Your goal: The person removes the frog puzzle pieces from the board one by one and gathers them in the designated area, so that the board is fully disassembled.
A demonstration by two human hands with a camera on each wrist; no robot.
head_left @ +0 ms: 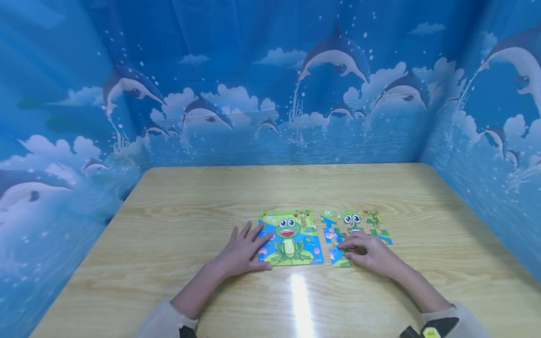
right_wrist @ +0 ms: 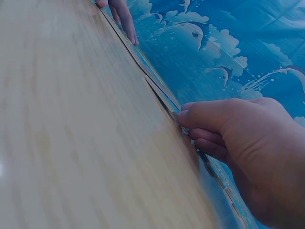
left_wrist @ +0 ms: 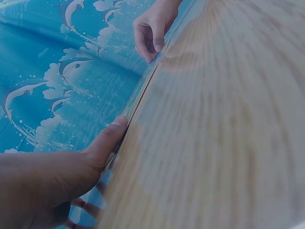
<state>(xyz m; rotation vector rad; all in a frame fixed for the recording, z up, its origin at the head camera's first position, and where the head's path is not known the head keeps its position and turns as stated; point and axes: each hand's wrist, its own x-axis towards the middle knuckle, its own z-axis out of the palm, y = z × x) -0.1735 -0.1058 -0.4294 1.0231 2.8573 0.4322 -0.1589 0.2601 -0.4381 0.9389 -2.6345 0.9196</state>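
A flat, complete picture of a green frog on blue (head_left: 289, 249) lies on the table. My left hand (head_left: 242, 251) rests along its left side with spread fingers, the fingertips over its edge and the thumb at its lower left corner. To its right lie jigsaw pieces of a like frog picture (head_left: 351, 219), partly joined, with gaps between some. My right hand (head_left: 374, 253) pinches a jigsaw piece (right_wrist: 184, 129) low over the table between thumb and forefinger, beside the lower left corner piece (head_left: 337, 258). The hand hides part of the pieces in the head view.
The wood-grain table (head_left: 203, 197) extends on all sides of the puzzle. A blue curtain with dolphins (head_left: 253, 117) hangs behind the table and along its left and right sides. A bright light reflection lies on the table in front of the frog picture.
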